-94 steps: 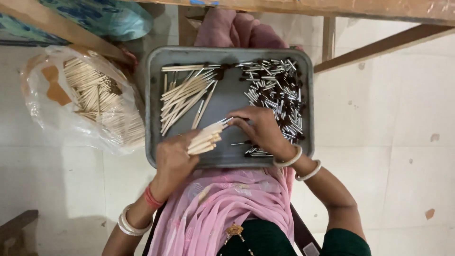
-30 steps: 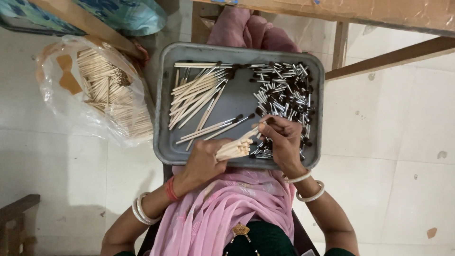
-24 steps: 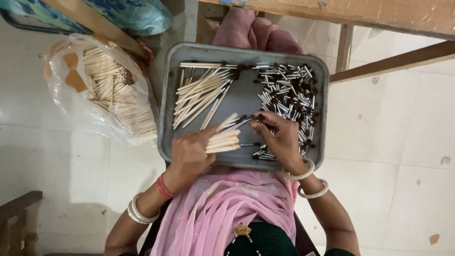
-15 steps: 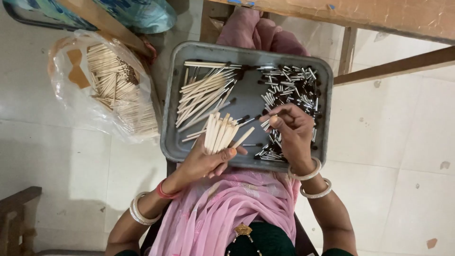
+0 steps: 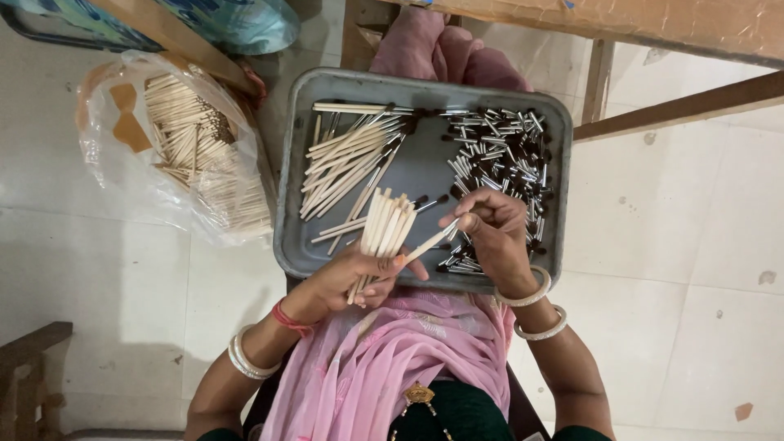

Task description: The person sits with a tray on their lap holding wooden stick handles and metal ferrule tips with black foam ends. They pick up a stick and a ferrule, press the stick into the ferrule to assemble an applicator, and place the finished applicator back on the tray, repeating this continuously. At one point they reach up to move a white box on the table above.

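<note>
Tray [image 5: 294, 245] rests on the lap; loose sticks [image 5: 347, 159] lie in its left half, small capped pieces [image 5: 502, 155] heaped in its right half. Left hand [image 5: 347, 278] holds a stick bundle [image 5: 385, 229] over the tray's near edge, right hand [image 5: 494, 237] just beside it. Bag of sticks [image 5: 192, 147] lies on the floor left of the tray.

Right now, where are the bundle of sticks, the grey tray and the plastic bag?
bundle of pale wooden sticks [image 5: 384, 233], head view, mid-bundle.
grey metal tray [image 5: 425, 82], head view, far rim.
clear plastic bag of sticks [image 5: 106, 175], head view, left side.
</note>
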